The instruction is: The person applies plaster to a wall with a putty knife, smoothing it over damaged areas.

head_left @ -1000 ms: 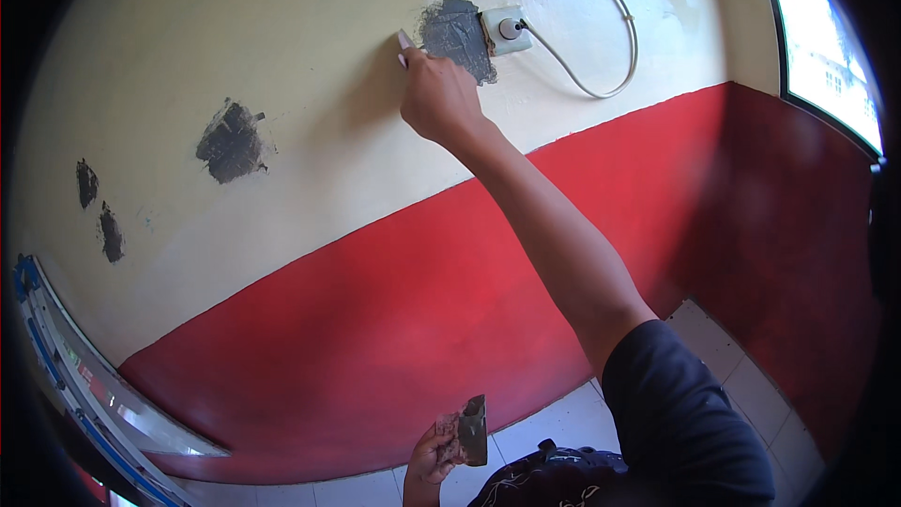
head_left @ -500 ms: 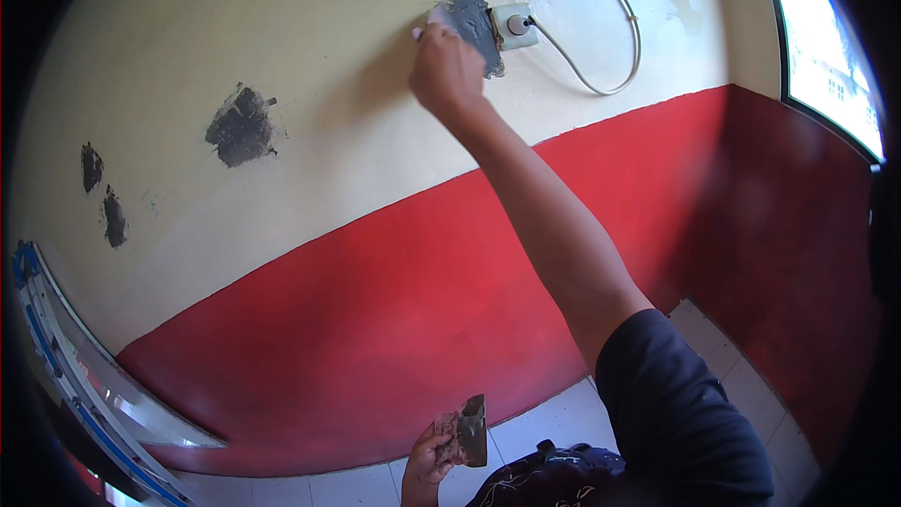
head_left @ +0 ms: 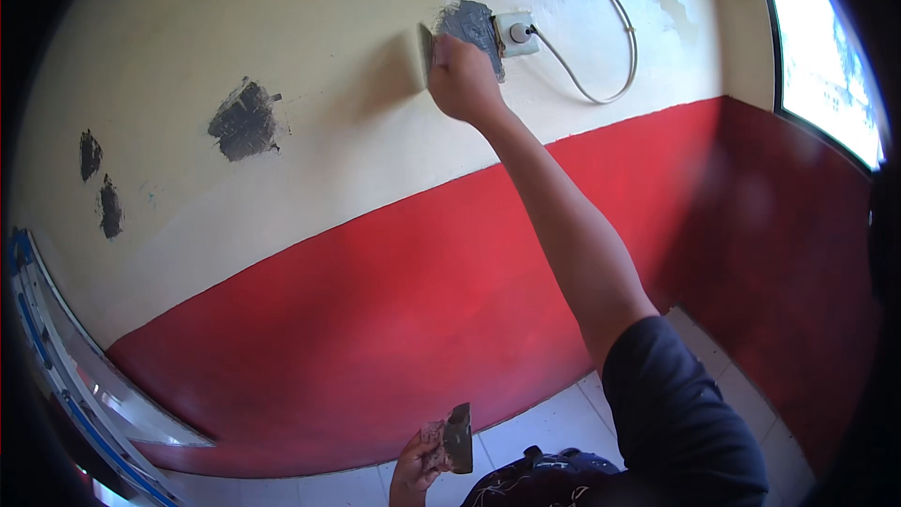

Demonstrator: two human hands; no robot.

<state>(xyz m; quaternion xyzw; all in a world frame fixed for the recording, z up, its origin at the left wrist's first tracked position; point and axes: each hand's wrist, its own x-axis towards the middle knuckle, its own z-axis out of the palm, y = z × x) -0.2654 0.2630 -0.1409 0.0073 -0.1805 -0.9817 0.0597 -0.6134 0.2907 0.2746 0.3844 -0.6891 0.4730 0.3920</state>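
My right hand [head_left: 466,81] is raised to the wall, fingers closed round a flat putty knife [head_left: 426,54] whose blade stands edge-on at the left rim of a dark grey filler patch [head_left: 474,30]. Just right of that patch sits a wall socket [head_left: 516,33] with a round plug in it. Low down, near my body, my left hand [head_left: 413,466] grips a second putty knife [head_left: 457,439], with grey filler smeared on its blade and pinkish residue by the handle side.
Another grey patch [head_left: 246,120] and two smaller ones lie farther left on the cream wall. A pale cable [head_left: 631,47] loops from the plug. Below runs a red wall band [head_left: 375,319]. A ladder with blue edges [head_left: 56,366] leans at left; a bright window [head_left: 826,56] is at right.
My right hand has shifted slightly right and down, and the putty knife has turned so its blade now shows. My left hand has moved a little left and down with its putty knife.
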